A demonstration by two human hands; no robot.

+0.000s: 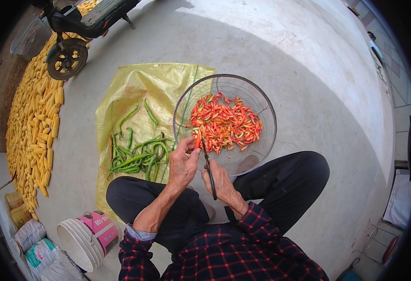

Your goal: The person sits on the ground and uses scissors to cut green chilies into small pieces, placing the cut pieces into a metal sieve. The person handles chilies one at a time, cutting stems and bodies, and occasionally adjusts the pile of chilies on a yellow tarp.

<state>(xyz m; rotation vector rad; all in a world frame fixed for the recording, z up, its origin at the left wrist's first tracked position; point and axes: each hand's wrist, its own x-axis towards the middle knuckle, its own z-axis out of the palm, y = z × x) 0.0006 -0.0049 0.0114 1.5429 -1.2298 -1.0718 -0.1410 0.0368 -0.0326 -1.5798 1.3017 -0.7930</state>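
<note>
Left hand: pinched closed on one red chilli pepper, over the near-left edge of a round wire-mesh basket. Right hand: curled round black-handled scissors, blades just beside the chilli; blade gap too fine to tell. Inside basket: heap of cut red chilli pieces. Left of basket: yellow woven-plastic sheet, bearing long green chillies. Underneath: concrete floor. Far left: corn cobs, scooter.

Bright daylight | curved shadow across floor | edges bend, corners black
</note>
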